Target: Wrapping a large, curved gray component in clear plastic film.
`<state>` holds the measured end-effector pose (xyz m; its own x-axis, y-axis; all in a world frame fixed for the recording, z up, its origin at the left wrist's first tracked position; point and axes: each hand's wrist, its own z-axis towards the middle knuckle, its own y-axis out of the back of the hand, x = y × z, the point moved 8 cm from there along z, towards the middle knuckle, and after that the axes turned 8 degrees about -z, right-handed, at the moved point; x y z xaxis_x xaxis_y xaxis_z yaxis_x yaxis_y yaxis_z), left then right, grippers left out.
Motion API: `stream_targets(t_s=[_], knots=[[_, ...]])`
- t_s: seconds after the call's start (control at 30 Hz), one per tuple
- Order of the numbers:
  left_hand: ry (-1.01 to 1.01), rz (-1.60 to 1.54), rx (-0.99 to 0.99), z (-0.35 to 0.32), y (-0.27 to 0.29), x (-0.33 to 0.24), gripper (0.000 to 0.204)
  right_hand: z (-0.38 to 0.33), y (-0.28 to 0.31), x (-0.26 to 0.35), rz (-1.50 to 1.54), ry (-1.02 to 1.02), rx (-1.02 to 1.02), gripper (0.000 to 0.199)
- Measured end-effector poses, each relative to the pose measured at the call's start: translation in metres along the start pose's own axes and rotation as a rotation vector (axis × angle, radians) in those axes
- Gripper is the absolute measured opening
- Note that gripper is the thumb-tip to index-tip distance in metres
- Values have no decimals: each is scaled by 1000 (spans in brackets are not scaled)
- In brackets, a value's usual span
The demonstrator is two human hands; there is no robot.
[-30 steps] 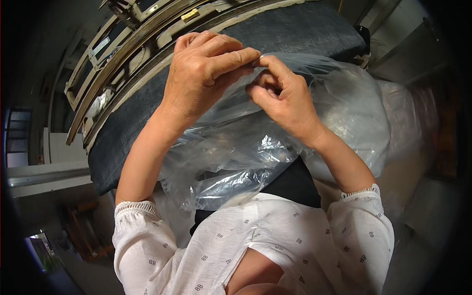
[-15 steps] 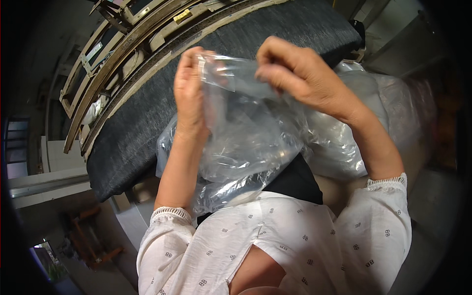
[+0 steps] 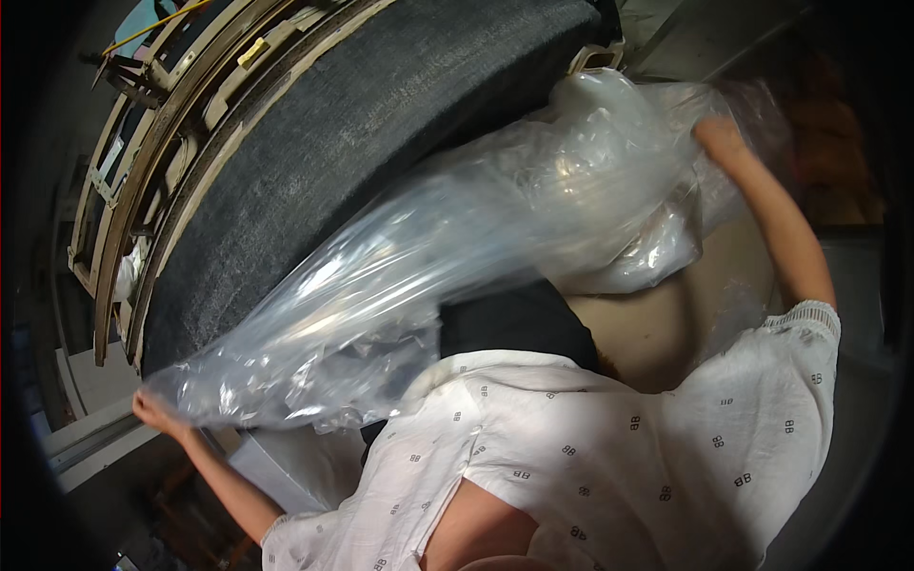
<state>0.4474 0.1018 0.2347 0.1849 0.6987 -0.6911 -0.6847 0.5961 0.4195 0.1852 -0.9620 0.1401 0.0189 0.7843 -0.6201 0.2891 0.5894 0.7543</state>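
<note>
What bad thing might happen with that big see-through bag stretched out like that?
The left hand and right hand each seem to pinch only an end of the clear plastic bag, so one end might slip free. The thin film is pulled taut and could tear. It also drapes against the dark padded cushion and wooden frame, where it might snag.

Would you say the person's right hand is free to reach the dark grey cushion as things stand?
Probably not directly: the right hand grips the stretched clear plastic bag, which lies between it and the dark grey cushion; the left hand holds the other end.
</note>
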Motion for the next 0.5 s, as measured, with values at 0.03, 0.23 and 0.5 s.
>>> stream_targets(t_s=[0.03, 0.23, 0.5], knots=[[-81, 177, -70, 15, 55, 28, 32, 37, 24, -27, -36, -139, -7, 13], [257, 603, 30, 35, 68, 166, 36, 148, 171, -185, 805, -690, -795, 30], [274, 640, 237, 18, 118, 210, 36, 173, 272, 47, 728, 51, -975, 43]])
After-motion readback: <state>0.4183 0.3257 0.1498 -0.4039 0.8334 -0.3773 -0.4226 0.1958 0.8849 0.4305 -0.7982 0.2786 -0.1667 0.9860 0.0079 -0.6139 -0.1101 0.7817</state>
